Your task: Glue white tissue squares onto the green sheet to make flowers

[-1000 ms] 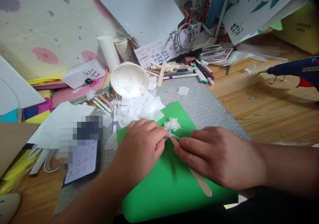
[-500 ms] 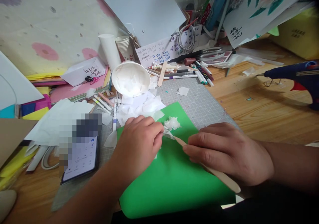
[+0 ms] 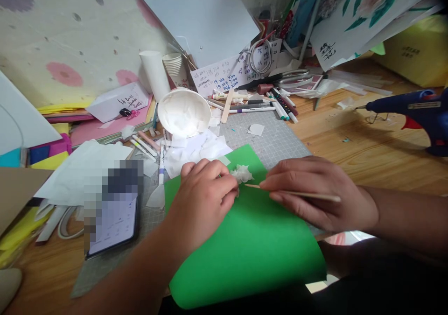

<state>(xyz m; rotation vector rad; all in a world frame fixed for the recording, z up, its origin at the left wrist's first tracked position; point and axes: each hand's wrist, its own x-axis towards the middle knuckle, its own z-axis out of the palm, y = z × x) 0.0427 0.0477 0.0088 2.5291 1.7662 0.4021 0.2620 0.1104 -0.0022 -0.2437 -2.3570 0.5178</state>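
Observation:
A sheet of green paper [image 3: 245, 240] lies under both my hands, its near edge curling down. On it sits a small ruffled cluster of white tissue paper [image 3: 242, 173]. My left hand [image 3: 206, 193] rests on the sheet with curled fingers, the fingertips pressed together at the cluster's near left side. Whatever those fingertips pinch is hidden. My right hand [image 3: 311, 189] grips a wooden craft stick [image 3: 315, 195], seen edge-on, with its tip just below the cluster.
Behind the sheet, a white paper bowl [image 3: 184, 114] tips toward me among torn white scraps [image 3: 199, 149]. A phone [image 3: 117, 217] lies at left on the grey cutting mat [image 3: 273, 140]. Markers [image 3: 282, 102] and another craft stick [image 3: 228, 105] lie farther back. A glue gun [image 3: 413, 109] stands at right.
My right hand has turned the craft stick from its flat side to its edge and raised its rear end. My left hand has shifted slightly right, closer against the tissue cluster.

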